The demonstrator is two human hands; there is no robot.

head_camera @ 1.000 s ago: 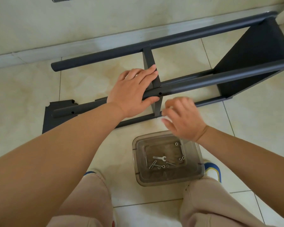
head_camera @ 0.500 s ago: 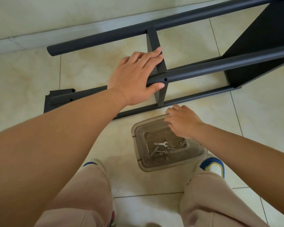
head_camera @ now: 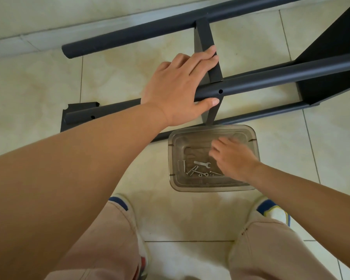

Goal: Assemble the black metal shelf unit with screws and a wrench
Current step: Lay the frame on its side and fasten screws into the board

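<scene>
Black metal fills the upper frame, where I see the shelf unit [head_camera: 251, 85] lying on its side on pale floor tiles [head_camera: 38, 93], its far tube running beside the wall's skirting; at its left end a flat panel edge [head_camera: 77, 112] rests on the tile, with bare floor beyond it; my left hand [head_camera: 180, 87] holds the near tube, fingers pressed together over the top against the crosspiece and thumb curled underneath, just left of a screw hole [head_camera: 220, 91]; below, a clear plastic tray [head_camera: 171, 158] sits touching the lowest tube, between my shoes; inside it lie a small wrench [head_camera: 202, 164] and loose screws [head_camera: 192, 171]; my right hand [head_camera: 233, 158] reaches into the tray, blurred, and I cannot tell how its fingers lie.
</scene>
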